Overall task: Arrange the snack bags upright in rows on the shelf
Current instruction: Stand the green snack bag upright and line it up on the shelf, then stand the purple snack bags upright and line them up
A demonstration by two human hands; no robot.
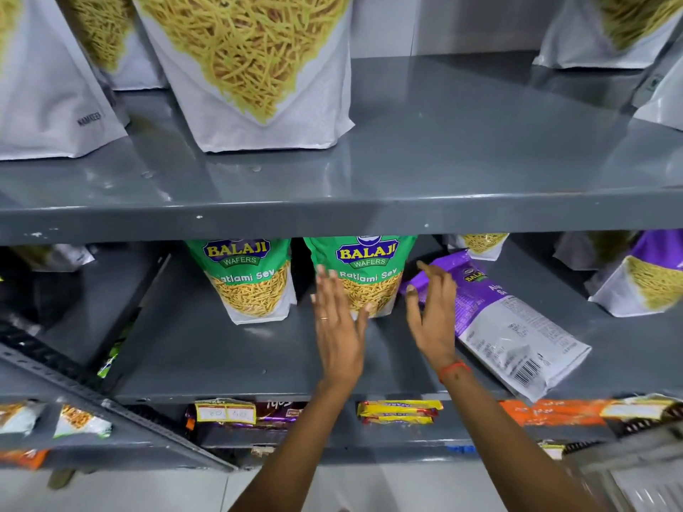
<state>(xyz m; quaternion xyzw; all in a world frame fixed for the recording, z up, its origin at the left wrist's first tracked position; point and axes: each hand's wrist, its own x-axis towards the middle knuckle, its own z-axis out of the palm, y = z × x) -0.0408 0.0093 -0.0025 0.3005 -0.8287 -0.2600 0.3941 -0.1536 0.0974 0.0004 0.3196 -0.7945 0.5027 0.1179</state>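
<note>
Two upright green bags [364,275], one fallen purple bag [495,319].

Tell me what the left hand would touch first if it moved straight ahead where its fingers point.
Probably the right-hand green Ratlami Sev bag. The left hand points its open fingers at the bag's lower front and already overlaps it in this view, though depth is unclear.

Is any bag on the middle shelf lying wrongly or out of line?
Yes. The purple bag lies flat on its back, slanted, with its barcode end over the shelf edge. The two green bags beside it stand upright. Both hands are open.
</note>
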